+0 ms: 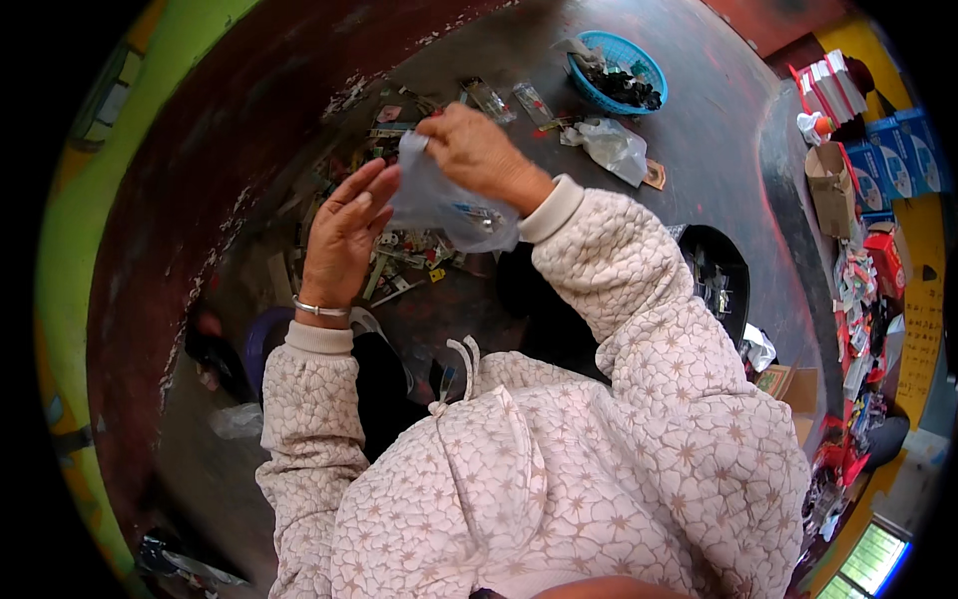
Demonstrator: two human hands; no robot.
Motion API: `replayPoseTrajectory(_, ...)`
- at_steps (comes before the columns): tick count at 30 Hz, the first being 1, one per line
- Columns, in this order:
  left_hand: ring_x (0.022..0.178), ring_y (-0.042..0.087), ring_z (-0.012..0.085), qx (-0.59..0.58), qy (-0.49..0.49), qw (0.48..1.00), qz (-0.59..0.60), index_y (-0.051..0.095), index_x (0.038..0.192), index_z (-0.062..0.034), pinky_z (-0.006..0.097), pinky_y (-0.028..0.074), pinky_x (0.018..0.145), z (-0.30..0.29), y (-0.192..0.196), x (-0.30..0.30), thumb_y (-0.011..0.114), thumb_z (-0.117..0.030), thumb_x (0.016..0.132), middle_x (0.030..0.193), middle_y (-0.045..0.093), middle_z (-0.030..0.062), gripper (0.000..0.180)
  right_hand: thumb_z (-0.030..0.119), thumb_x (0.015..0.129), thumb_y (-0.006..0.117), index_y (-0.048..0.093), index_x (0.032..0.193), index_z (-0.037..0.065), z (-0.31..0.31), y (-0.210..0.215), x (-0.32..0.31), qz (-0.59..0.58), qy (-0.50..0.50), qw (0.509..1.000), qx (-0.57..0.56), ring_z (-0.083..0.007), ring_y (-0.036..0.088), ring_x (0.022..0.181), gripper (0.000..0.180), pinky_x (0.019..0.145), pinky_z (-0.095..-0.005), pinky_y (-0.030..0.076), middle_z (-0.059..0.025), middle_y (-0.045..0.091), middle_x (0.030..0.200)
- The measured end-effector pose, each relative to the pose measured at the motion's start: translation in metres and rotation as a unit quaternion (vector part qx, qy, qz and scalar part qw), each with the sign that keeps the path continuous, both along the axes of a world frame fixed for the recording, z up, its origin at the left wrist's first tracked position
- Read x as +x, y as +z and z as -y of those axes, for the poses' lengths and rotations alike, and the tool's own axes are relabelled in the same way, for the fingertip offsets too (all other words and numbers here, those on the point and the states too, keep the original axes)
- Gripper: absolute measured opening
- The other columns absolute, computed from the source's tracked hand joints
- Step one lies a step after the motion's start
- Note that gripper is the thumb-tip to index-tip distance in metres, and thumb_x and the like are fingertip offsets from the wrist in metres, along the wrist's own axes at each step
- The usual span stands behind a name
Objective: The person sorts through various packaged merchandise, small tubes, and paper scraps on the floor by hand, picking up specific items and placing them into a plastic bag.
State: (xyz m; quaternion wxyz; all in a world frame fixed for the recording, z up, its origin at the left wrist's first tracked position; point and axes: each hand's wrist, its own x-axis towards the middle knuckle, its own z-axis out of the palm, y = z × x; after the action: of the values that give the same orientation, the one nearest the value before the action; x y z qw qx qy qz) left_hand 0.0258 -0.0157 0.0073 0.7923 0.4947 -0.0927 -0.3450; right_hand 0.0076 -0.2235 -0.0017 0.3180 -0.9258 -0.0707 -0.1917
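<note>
A thin, clear plastic bag hangs in front of me, with a few small items showing through its lower right side. My right hand is closed, its fingers pinching the bag's upper edge. Just left of the bag, my left hand is raised with its fingers stretched out, and its fingertips come up to the bag's side; whether they touch it I cannot tell. Below and behind both hands, a pile of small mixed pieces lies on the dark floor, partly hidden by the bag and hands.
A blue plastic basket holding dark items stands at the far right. Nearer lies a white plastic bag. A black tub sits beside my right arm. Boxes and packages line the right side; a dark red wall curves along the left.
</note>
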Motion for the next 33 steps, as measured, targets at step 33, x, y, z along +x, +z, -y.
replayPoseTrajectory(33, 0.086, 0.059, 0.0146, 0.171, -0.043, 0.974, -0.143, 0.053, 0.106, 0.0, 0.028, 0.045, 0.083, -0.022, -0.037, -0.011, 0.054, -0.011, 0.084, 0.087, 0.062, 0.005, 0.025, 0.02, 0.074, 0.055, 0.067, 0.093, 0.012, 0.268, -0.267, -0.119, -0.404, -0.412, 0.817, -0.006, -0.032, 0.058, 0.098, 0.023, 0.083, -0.044, 0.046, -0.0163, 0.062, 0.101)
